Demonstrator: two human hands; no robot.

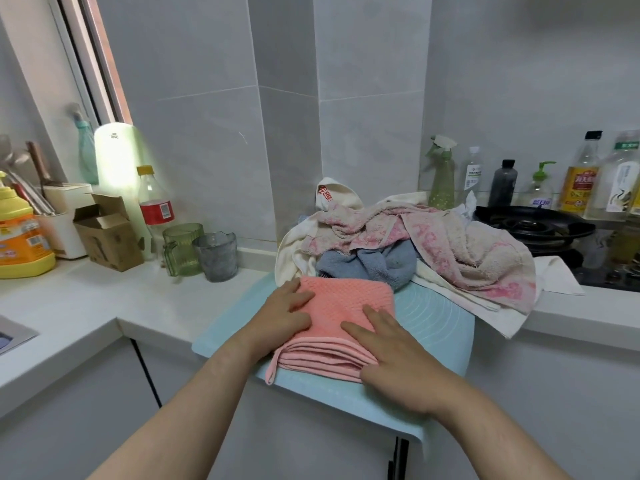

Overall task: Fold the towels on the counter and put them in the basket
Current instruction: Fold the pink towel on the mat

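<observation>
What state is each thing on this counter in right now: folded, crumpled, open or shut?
pink towel, folded, flat on the blue mat under both hands.
left hand, open, pressing the pink towel.
right hand, open, pressing the pink towel.
towel pile, unfolded, crumpled in a heap.
cardboard box, flaps open.
red-label bottle, upright, capped.
green cup, upright.

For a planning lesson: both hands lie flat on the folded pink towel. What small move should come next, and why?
Probably grip the pink towel by its sides and lift it off the blue mat: it looks folded, with layered edges stacked, and the left hand and right hand only press it flat.
</observation>
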